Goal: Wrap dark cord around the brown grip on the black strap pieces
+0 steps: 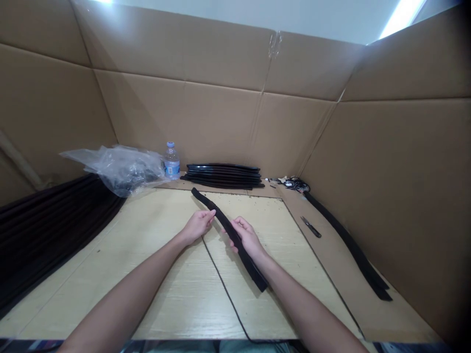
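A long black strip [245, 257], slightly curved, is held above the middle of the table and slants from upper left to lower right. My left hand [199, 225] pinches its edge near the upper part with thumb and finger. My right hand [247, 238] wraps around the strip lower down, fingers partly hidden behind it. What the strip is made of or belongs to, I cannot tell.
A stack of dark strips [222, 176] lies at the back, beside a water bottle [171, 162] and clear plastic bags [127, 166]. More black strips fill the left side [47, 220]. Thread snips [311, 227] and black strips [353, 250] lie right. Cardboard walls [221, 108] surround the table [147, 274].
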Tool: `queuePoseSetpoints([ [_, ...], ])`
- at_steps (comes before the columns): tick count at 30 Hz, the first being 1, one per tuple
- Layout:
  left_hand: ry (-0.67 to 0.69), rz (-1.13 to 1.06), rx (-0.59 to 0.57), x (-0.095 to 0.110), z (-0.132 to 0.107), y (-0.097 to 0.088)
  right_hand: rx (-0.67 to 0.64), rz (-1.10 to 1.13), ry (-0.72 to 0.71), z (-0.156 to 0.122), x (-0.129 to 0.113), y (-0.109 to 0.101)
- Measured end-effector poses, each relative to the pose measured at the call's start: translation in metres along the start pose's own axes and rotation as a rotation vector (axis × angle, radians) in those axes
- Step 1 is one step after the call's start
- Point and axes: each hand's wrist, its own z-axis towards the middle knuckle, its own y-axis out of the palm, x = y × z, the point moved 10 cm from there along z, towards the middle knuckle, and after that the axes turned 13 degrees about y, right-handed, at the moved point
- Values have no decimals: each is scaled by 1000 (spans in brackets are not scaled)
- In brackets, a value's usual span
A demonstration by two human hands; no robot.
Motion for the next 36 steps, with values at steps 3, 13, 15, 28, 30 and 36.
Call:
queuePoseSetpoints([
  [3,-16,-28,7,-2,0,0,23,-3,11,4,0,-5],
  [13,-67,-17,-7,-1,-2,4,49,-165,67,-1,7,-1],
  [15,-59,-12,-25,0,-3,5,17,-211,85,-2,9,3],
  [28,-10,-17,-72,5,-3,10,-115,-120,118,-4,16,10],
  [30,-13,-21,-68,4,-2,9,-140,-75,134,-3,17,9],
  [36,-10,-34,-22,2,-1,1,-138,124,247,0,24,8],
])
